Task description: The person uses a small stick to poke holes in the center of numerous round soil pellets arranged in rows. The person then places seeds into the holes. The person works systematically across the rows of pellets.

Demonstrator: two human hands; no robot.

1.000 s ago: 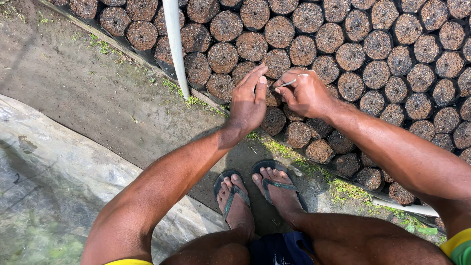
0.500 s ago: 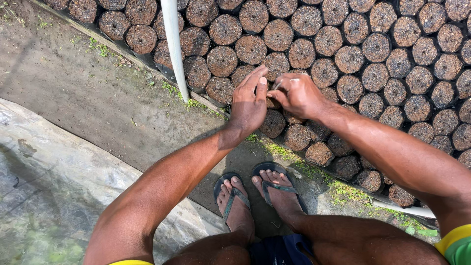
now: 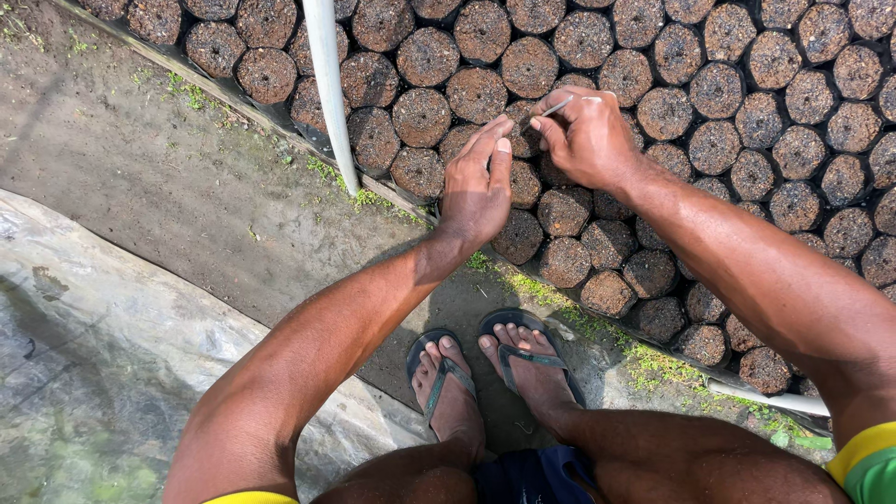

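left hand (image 3: 478,191): lying flat, fingers together and stretched out, gripping nothing; fingertips are touching the soil of a bag (image 3: 525,131) in the front rows, palm is resting over the bags below it.
right hand (image 3: 588,135): curled, thumb and forefinger pinching a thin pale stick (image 3: 557,108); stick is pointing left toward the left fingertips, just above the same bag.
bags (image 3: 691,121): round soil-filled bags, packed touching each other in tight rows, filling the top and right of the view.
pipe (image 3: 329,89): white, running down from the top edge across the bags to the bed edge, left of the left hand.
edging (image 3: 280,131): running diagonally along the front of the bags, thin strip of grass beside it.
feet (image 3: 490,373): in flip-flops, standing on bare dirt just in front of the bags.
sheet (image 3: 103,355): grey plastic, lying on the ground at lower left, well apart from the hands.
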